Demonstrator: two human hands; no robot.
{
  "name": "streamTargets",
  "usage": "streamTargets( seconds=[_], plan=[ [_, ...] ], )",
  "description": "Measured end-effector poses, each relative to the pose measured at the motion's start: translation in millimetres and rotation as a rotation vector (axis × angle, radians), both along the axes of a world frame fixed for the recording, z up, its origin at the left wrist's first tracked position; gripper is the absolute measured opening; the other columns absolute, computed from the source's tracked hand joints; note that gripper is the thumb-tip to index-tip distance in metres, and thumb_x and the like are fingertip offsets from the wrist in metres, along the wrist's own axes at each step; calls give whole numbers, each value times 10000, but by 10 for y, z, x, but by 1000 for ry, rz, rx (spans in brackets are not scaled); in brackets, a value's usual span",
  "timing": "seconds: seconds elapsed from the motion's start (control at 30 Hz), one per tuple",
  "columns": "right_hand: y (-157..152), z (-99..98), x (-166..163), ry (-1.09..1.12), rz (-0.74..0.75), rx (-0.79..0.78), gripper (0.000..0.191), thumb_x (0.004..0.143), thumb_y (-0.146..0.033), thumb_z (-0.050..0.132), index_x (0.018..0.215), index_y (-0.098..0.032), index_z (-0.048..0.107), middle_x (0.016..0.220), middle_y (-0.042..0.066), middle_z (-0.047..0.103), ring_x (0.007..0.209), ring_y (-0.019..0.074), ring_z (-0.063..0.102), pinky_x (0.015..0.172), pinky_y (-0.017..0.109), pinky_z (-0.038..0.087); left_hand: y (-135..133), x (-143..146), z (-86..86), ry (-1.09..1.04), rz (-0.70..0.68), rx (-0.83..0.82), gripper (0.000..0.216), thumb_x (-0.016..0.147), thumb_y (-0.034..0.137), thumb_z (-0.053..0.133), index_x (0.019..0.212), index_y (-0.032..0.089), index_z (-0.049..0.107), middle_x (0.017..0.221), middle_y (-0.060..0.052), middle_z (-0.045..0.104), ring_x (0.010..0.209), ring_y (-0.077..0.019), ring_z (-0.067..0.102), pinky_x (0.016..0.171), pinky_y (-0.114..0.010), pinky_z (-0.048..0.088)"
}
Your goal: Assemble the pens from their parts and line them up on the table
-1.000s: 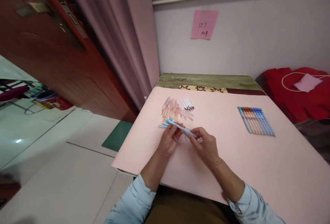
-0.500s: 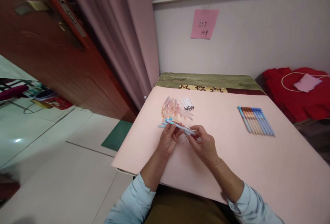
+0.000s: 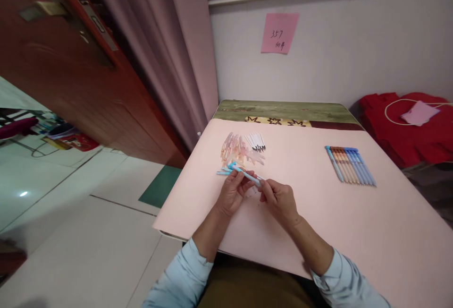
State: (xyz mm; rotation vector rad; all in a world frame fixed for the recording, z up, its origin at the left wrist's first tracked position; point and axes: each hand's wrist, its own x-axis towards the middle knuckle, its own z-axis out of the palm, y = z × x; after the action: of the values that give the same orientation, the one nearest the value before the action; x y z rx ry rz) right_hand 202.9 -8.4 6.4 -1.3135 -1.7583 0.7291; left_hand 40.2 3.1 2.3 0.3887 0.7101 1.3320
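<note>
Between my two hands a light-blue pen (image 3: pixel 249 177) is held at a slant above the table, its blue top end to the left. My left hand (image 3: pixel 231 193) is closed on the upper part of the barrel. My right hand (image 3: pixel 281 200) pinches the lower end, and its fingertips hide the tip. Just beyond my left hand lie several light-blue pen parts (image 3: pixel 223 172). Behind these is a pile of clear, pinkish pen barrels (image 3: pixel 235 148). White refills with dark tips (image 3: pixel 255 141) lie beside that pile.
A neat row of brown and blue pens (image 3: pixel 351 166) lies on the right of the pink-covered table (image 3: pixel 318 232). Red cloth (image 3: pixel 406 128) is beyond the right edge. On the left are a curtain (image 3: pixel 170 38) and a wooden door (image 3: pixel 88 62).
My right hand's fingers have closed in around the pen's lower end. The pen now tilts down slightly more to the right. My left hand stays nearly in place.
</note>
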Motion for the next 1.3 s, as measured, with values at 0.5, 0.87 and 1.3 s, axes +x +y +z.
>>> streamTargets(
  seconds=[0.5, 0.87, 1.3],
  plan=[
    [-5, 4, 4, -9, -74, 44, 311, 933, -438, 527, 732, -220, 619, 568, -23, 629, 492, 112, 554, 513, 210, 403, 22, 6, -31, 11, 46, 3, 197, 773, 198, 773, 914, 124, 657, 935, -70, 743, 884, -150, 715, 738, -199, 594],
    [6, -45, 0, -43, -74, 120, 248, 863, -459, 637, 971, -236, 633, 731, -1, 698, 642, 152, 635, 604, 233, 467, 27, 7, -6, 31, 104, -7, 191, 752, 196, 791, 880, 116, 675, 919, -69, 747, 863, -153, 716, 742, -208, 585],
    [14, -37, -2, -118, -57, 94, 272, 892, -489, 601, 936, -229, 671, 640, -21, 664, 559, 138, 588, 561, 227, 411, 7, 24, -26, 135, 68, 85, 253, 744, 267, 801, 898, 106, 682, 915, -101, 751, 776, -143, 700, 609, -183, 528]
  ],
)
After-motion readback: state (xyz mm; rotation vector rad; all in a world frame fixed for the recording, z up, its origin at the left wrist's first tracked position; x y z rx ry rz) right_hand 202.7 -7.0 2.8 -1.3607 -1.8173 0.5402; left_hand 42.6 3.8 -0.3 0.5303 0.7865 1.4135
